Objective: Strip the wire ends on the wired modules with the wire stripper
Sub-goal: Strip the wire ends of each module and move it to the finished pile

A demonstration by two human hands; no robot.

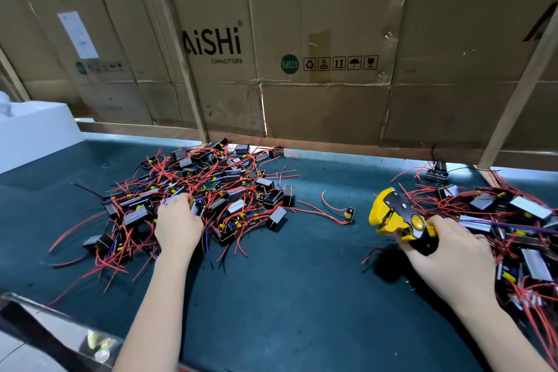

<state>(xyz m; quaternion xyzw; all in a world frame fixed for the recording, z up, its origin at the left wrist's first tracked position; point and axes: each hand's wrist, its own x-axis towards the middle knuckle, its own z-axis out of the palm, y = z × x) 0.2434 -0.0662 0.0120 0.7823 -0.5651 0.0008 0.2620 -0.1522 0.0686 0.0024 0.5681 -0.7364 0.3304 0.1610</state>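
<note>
My left hand [178, 223] dug curled into the ten-o'clock module pile [196, 190]; my right hand [447, 254] gripped the wire stripper [398, 217]. Modules seemed light, wires floppy: pinch the body.

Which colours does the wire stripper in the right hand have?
The wire stripper is yellow and black, seen in the head view; the right hand grips it.

Small black-and-grey boxy modules with red wires lie in a tangled heap [199, 193] on the dark green desk [287, 281]; a second heap [498, 220] lies right. The yellow-and-black wire stripper [398, 217] tilts between them, jaws leftward.
</note>
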